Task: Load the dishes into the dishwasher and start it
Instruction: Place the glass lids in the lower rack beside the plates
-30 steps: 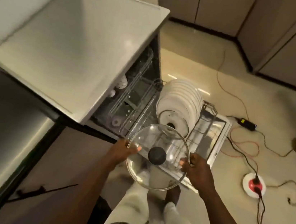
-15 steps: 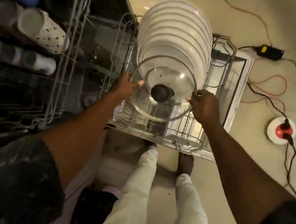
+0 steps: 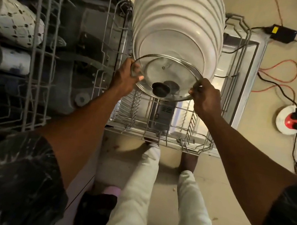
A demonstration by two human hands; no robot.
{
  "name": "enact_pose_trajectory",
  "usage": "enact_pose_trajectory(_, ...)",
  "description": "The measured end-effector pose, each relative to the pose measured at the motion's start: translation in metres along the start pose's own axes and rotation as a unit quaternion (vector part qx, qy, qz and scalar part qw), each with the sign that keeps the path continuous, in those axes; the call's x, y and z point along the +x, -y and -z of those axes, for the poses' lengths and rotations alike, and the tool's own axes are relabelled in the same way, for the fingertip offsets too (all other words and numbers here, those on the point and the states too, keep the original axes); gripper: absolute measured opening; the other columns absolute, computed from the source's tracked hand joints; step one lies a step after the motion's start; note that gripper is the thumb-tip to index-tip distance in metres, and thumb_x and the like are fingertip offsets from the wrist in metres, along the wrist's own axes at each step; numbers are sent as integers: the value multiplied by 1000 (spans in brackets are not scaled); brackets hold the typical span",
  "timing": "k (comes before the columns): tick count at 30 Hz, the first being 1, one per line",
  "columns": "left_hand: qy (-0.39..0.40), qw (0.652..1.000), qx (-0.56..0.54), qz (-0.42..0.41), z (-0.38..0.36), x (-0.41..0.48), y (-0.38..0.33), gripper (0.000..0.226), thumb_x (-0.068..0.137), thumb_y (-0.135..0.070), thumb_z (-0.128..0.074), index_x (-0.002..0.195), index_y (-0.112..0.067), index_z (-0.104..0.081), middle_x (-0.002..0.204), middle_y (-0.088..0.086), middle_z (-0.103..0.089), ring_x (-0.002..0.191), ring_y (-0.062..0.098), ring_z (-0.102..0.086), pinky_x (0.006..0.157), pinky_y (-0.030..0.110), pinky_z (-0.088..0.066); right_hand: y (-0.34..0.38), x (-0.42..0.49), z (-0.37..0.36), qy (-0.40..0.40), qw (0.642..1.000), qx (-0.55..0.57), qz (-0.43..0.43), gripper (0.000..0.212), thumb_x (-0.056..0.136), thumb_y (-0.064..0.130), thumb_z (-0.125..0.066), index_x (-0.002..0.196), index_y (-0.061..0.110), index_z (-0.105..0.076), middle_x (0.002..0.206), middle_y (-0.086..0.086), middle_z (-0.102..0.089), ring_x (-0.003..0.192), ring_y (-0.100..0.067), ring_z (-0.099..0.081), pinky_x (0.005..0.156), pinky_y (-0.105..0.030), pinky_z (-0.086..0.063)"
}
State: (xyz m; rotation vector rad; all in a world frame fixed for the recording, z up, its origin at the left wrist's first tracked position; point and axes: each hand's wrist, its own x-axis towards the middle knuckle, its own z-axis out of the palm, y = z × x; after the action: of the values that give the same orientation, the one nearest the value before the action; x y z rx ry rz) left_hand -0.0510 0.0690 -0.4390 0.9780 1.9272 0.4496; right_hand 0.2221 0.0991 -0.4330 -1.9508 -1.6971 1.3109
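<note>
Clearly tilted glass lid (image 3: pixel 177 72), knob (image 3: pixel 160 89) nearside, rim gripped by left hand (image 3: pixel 123 79), right hand (image 3: pixel 207 99).

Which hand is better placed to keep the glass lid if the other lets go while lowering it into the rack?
Probably left. The left hand grips the glass lid by its rim, thumb over the glass; the right hand seems only to pinch the edge. The lower rack has empty tines just below.

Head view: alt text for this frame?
The left hand and right hand hold a glass lid by its rim over the pulled-out lower rack, just in front of a row of upright white plates. Cups lie in the upper rack, left; cables cross the floor, right.
</note>
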Motion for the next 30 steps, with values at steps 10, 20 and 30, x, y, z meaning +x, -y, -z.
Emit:
enact_pose_trajectory(10, -3, 999, 34, 9, 4, 14, 6, 31, 93, -11, -66, 120, -11, -51, 113, 0, -57, 92, 6, -54, 62, 12, -39, 0, 15, -15, 30, 998, -48, 4, 12, 101, 5, -53, 105, 10, -62, 97, -10, -67, 77, -1, -62, 56, -3, -42)
enact_pose_trajectory(20, 67, 995, 78, 5, 21, 23, 2, 29, 85, -10, -75, 103, -12, -52, 106, 0, -60, 94, 11, -57, 66, 18, -40, 1, 14, -11, 39, 993, -107, 21, 12, 101, 8, -53, 105, 11, -63, 91, -6, -70, 71, 3, -59, 56, -10, -39)
enact_pose_trajectory(30, 67, 997, -22, -22, 25, 17, 13, 29, 86, -5, -73, 86, -27, -54, 104, 4, -66, 101, 16, -67, 86, 29, -56, 7, 10, 13, 17, 992, -104, 63, 25, 91, 1, -53, 97, 21, -68, 78, 9, -70, 72, 6, -63, 69, -22, -52)
